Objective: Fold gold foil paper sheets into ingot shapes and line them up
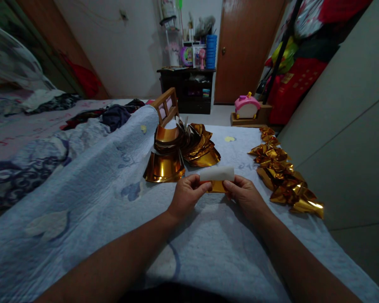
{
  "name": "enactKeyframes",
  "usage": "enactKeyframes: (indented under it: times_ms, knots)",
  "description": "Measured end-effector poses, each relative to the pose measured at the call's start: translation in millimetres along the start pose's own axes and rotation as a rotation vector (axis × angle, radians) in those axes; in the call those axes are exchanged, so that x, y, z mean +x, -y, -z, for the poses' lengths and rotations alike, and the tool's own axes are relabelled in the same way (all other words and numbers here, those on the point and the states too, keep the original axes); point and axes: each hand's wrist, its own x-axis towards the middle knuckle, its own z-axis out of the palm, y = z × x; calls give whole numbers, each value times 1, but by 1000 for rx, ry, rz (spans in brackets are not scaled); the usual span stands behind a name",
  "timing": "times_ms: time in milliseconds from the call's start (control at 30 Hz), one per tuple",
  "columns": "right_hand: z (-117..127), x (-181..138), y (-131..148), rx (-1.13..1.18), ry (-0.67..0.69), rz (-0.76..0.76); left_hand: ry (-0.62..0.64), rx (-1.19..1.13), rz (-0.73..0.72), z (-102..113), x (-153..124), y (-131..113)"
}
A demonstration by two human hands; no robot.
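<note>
Between my two hands is a sheet of gold foil paper (217, 187), its white back (217, 173) turned up along the far side. My left hand (189, 191) pinches its left end with thumb and fingers. At the right end, my right hand (242, 191) grips it the same way, thumb on the gold side. Just beyond my left hand sit stacks of curved gold foil sheets (166, 166), fanned toward the right. Along the right edge of the bed lies a row of folded gold foil pieces (279, 170).
A pale blue quilted cover (208, 248) spreads under everything and rises in a ridge at left. Behind the stacks stands a small wooden frame (167, 105). A dark cabinet (186, 90) and a pink toy (248, 106) are farther back. A pale panel (347, 126) borders the right side.
</note>
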Motion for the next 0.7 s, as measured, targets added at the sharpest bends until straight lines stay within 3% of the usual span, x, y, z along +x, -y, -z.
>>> enactKeyframes:
  times_ms: [333,700]
  knots:
    - [2,2,-3,-27,58,-20,-75,289,-161,0,-6,-7]
    - [2,2,-3,7,40,-13,-54,161,-159,4,-4,-1]
